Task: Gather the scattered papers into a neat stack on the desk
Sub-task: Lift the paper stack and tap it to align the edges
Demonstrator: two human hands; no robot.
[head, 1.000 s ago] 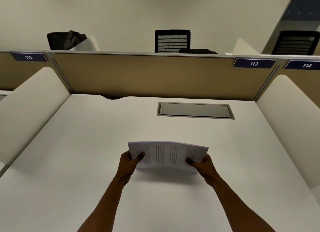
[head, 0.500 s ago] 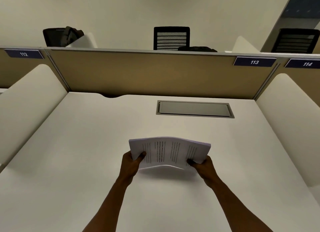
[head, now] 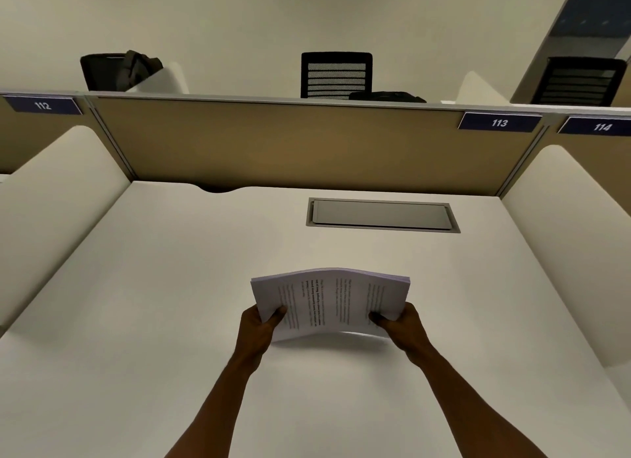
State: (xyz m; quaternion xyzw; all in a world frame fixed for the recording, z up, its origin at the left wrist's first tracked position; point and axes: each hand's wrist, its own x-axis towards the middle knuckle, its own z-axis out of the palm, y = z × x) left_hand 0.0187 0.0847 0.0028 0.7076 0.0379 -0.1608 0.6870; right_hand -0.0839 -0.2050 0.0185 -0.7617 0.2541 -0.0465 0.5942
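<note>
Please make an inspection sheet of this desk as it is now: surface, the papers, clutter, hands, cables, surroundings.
Surface: white desk, with a closed grey hatch set in it near the back.
Job's things: one stack of papers, printed side up, bowed upward in the middle, edges roughly even; no loose sheets seen.
Clutter: nothing seen.
Hands: left hand grips the stack's left edge, right hand grips its right edge, thumbs on top.
Cables: nothing seen; there is a dark notch at the desk's back edge.
Surroundings: tan partition with the labels 112, 113, 114; white side dividers; black chairs behind.
</note>
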